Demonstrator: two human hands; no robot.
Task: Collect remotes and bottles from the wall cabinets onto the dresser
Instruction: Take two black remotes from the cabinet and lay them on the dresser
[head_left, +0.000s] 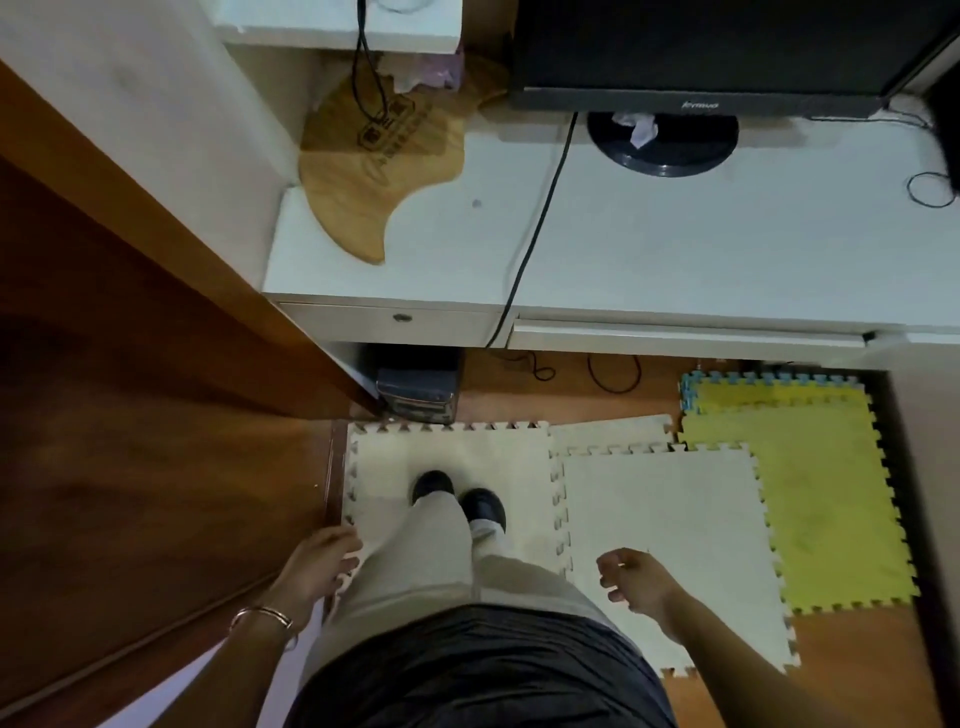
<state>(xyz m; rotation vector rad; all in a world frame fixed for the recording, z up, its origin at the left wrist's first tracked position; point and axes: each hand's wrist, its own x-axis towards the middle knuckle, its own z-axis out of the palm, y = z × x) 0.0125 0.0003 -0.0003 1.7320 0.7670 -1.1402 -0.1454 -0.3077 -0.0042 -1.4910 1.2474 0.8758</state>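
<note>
Both hands hang empty at the person's sides, well apart: left hand (319, 564) with fingers loosely curled just beside the edge of a brown wooden panel (130, 415), right hand (636, 577) relaxed and half-curled over the foam mats (660, 519). Neither grips anything, which fits a walking posture between pick-ups rather than a carry. No remote or bottle is in view. Ahead of the hands stands a white counter (675, 249) bearing a monitor (701, 52), a wooden board (374, 171) and a black cable (535, 228). Judgement: collection is not in hand at this moment; whether the panel belongs to a cabinet cannot be told.
</note>
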